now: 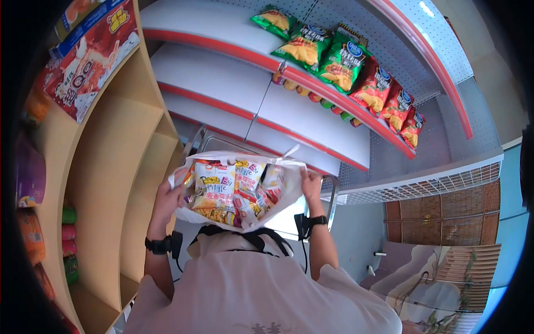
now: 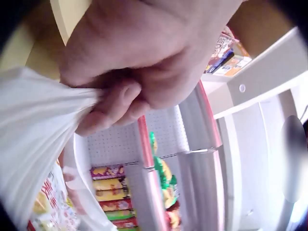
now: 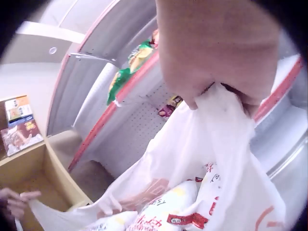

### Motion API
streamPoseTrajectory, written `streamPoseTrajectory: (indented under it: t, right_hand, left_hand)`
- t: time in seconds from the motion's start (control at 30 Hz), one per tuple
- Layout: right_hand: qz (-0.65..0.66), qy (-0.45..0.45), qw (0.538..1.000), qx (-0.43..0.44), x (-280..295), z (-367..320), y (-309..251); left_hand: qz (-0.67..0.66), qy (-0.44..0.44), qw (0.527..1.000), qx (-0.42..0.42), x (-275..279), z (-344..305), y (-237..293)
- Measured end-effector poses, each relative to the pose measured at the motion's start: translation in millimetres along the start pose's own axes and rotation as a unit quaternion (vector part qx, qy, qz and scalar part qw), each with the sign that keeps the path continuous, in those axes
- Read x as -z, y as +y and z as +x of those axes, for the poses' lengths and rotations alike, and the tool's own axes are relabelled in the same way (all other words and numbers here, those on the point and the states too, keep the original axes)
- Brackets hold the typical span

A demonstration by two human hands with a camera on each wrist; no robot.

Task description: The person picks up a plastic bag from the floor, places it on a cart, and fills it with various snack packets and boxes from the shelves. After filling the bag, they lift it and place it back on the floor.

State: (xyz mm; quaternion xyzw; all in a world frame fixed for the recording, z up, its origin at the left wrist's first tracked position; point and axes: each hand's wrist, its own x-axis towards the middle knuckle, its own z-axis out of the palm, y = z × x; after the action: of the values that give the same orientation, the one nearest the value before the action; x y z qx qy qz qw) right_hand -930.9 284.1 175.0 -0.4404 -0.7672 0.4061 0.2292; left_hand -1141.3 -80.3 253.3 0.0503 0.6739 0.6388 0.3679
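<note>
A white plastic bag (image 1: 286, 192) hangs spread between both hands in front of the body, its mouth facing up. Several white snack packets (image 1: 216, 186) with colourful print fill it. On one side, my left hand (image 1: 168, 201) grips the rim, and its curled fingers bunch the plastic in the left wrist view. Opposite, my right hand (image 1: 311, 185) holds the other edge; the right wrist view shows gathered plastic (image 3: 219, 108) coming out from under the fist. Below the bag is a metal-framed cart (image 1: 332, 206), partly hidden by it.
Ahead stands a white shelf unit with red edge strips (image 1: 206, 102). Green chip bags (image 1: 343, 64) and red chip bags (image 1: 374, 88) line its upper shelf. A wooden shelf (image 1: 105, 167) rises close on the left, with boxes (image 1: 92, 61) on top. A wire basket rack (image 1: 423, 181) is at right.
</note>
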Motion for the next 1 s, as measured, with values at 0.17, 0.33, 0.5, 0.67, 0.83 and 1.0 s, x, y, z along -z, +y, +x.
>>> streamPoseTrajectory:
  t: [0.17,0.33,0.5,0.67,0.83,1.0]
  right_hand:
    - [0.094,-0.04,0.995,-0.013,36.6,9.1,-30.0]
    - [0.118,-0.07,0.991,0.007,30.8,49.1,-7.9]
    - [-0.114,-0.189,0.973,0.063,32.7,64.9,28.6]
    - [-0.016,-0.184,0.981,0.059,48.1,65.1,23.6]
    - [0.022,-0.214,0.962,0.167,25.3,99.2,60.0]
    - [0.07,-0.23,0.962,0.126,16.7,98.4,40.6]
  left_hand:
    - [-0.083,-0.025,0.996,-0.037,-31.5,-32.1,38.0]
    - [-0.13,0.057,0.987,-0.078,-60.5,-19.1,19.5]
    - [-0.082,0.126,0.987,0.054,-81.0,-22.0,-23.1]
    - [-0.042,0.21,0.977,0.008,-101.4,-40.8,-44.4]
    - [0.036,0.249,0.967,-0.035,-107.8,-42.4,-65.2]
    - [0.078,0.281,0.956,-0.017,-126.9,-57.6,-41.9]
